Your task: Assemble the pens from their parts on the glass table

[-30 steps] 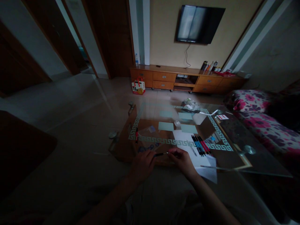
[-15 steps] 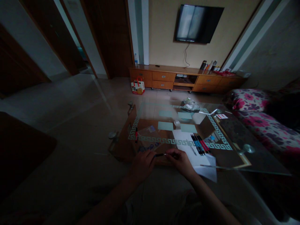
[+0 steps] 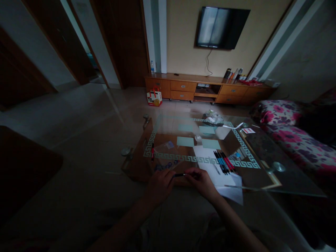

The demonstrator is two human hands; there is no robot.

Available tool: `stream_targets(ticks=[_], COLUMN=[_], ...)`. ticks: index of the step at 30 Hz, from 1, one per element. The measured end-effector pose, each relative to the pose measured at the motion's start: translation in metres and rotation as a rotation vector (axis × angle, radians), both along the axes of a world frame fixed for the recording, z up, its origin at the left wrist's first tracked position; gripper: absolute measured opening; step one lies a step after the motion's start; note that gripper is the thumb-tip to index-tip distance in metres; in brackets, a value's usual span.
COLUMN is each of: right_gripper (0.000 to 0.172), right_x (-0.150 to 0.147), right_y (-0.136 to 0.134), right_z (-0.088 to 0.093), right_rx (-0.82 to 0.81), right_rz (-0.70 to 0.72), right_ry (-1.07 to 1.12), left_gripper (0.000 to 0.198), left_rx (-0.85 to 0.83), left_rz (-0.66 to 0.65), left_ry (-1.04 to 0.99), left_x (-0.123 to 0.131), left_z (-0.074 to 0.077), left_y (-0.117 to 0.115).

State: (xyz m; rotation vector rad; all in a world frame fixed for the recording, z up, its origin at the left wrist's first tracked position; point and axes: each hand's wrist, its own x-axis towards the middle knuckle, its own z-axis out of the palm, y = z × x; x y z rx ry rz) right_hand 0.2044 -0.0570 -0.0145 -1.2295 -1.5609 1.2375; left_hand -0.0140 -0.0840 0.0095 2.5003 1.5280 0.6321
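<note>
Between my two hands, at the near edge of the glass table (image 3: 168, 123), is a dark pen (image 3: 179, 175) lying roughly level. My left hand (image 3: 160, 182) is closed round its left part. The fingertips of my right hand (image 3: 198, 177) pinch its light-coloured right end. To the right, several black, blue and red pens (image 3: 224, 162) lie side by side on white paper (image 3: 207, 155), with a thin slim piece (image 3: 216, 169) beside them. A red and black pen (image 3: 152, 152) lies by itself on the left. Near it is a clear plastic bag (image 3: 166, 146).
A crumpled plastic bag (image 3: 213, 118) and a red and white card (image 3: 248, 130) lie toward the table's far side. Beyond stand a wooden TV cabinet (image 3: 183, 85) and a paper gift bag (image 3: 154, 97). A flowered sofa (image 3: 301, 140) flanks the right.
Almost nothing differs. Both hands keep hold of the pen in nearly the same place, with only a slight shift of the fingers and the pen.
</note>
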Motion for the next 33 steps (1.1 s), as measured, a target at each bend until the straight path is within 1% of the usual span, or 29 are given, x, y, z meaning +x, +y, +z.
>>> stream_targets(ticks=[3, 7, 12, 22, 26, 33], right_gripper=[0.021, 0.021, 0.022, 0.02, 0.025, 0.044], right_x=[0.0, 0.0, 0.0, -0.002, -0.001, -0.001], right_y=[0.0, 0.0, 0.001, -0.003, -0.004, -0.006], right_z=[-0.001, -0.001, -0.001, 0.011, 0.012, 0.013], right_rx=[-0.001, -0.014, -0.012, 0.031, 0.047, 0.048], right_rz=[0.003, 0.005, 0.017, 0.034, 0.058, 0.084], right_ry=[-0.005, 0.001, -0.01, -0.147, -0.212, -0.299], left_gripper=[0.021, 0.021, 0.022, 0.022, 0.022, 0.022], left_rx=[0.012, 0.031, 0.048, 0.056, 0.053, 0.043], left_rz=[-0.013, 0.001, -0.024, -0.065, -0.093, -0.092], left_ry=[0.005, -0.001, -0.019, -0.008, 0.006, 0.022], left_x=[0.0, 0.0, 0.0, 0.0, 0.0, 0.001], left_z=[-0.002, -0.005, -0.004, -0.004, -0.003, -0.004], left_y=[0.0, 0.0, 0.001, 0.001, 0.001, 0.001])
